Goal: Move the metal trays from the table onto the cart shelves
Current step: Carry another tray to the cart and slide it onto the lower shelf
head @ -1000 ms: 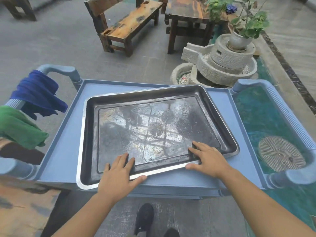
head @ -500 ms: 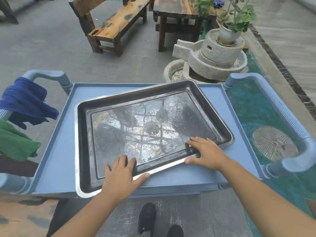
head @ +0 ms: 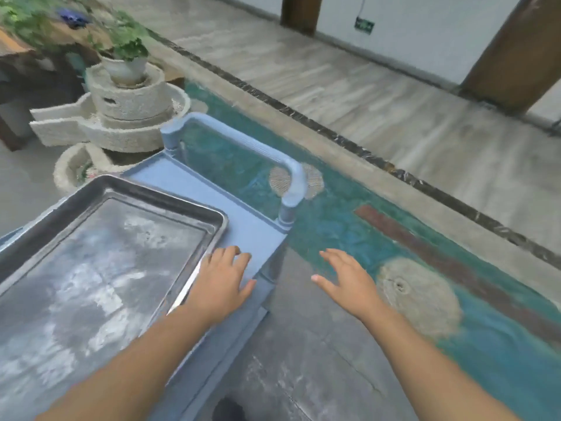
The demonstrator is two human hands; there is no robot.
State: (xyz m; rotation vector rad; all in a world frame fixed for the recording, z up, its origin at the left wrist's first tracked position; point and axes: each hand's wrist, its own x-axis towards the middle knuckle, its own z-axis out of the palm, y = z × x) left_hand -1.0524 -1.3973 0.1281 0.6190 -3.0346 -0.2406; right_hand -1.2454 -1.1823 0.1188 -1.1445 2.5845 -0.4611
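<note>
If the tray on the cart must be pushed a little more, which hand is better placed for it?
Probably the left hand: it lies open at the metal tray rim, on the cart's top shelf. The right hand hangs open beside the cart, over the floor.

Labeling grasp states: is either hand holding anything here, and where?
Nothing is held. The left hand lies flat, open, on the cart top beside the tray; the right hand is open in the air.
</note>
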